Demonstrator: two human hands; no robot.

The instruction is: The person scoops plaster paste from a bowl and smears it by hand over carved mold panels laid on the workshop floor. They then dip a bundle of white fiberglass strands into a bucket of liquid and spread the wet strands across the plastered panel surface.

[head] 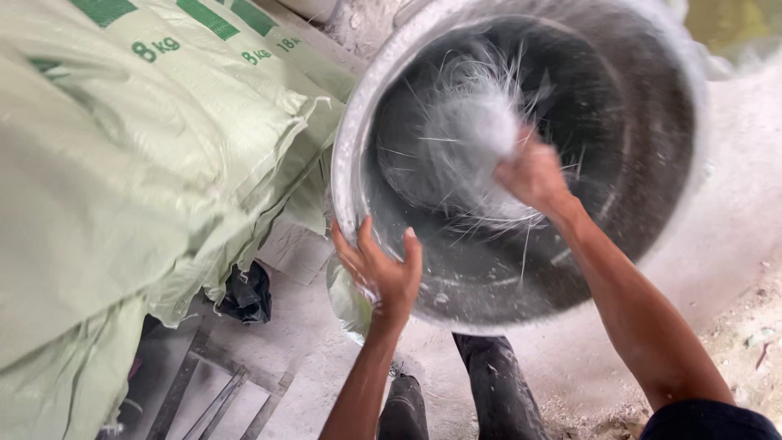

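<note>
A large round metal basin [358,122], dusty white inside, is tilted toward me. My left hand [381,269] grips its near rim, thumb over the edge and fingers spread on the outside. Inside the basin, my right hand [533,173] is closed on a bundle of pale stiff fibres [468,130], blurred with motion against the basin's inner wall.
Pale green woven sacks [130,163] are stacked at the left, close against the basin. A dark crumpled cloth [247,293] lies below them. A metal frame [220,391] sits on the powder-covered floor. My dark trouser legs [489,383] stand under the basin.
</note>
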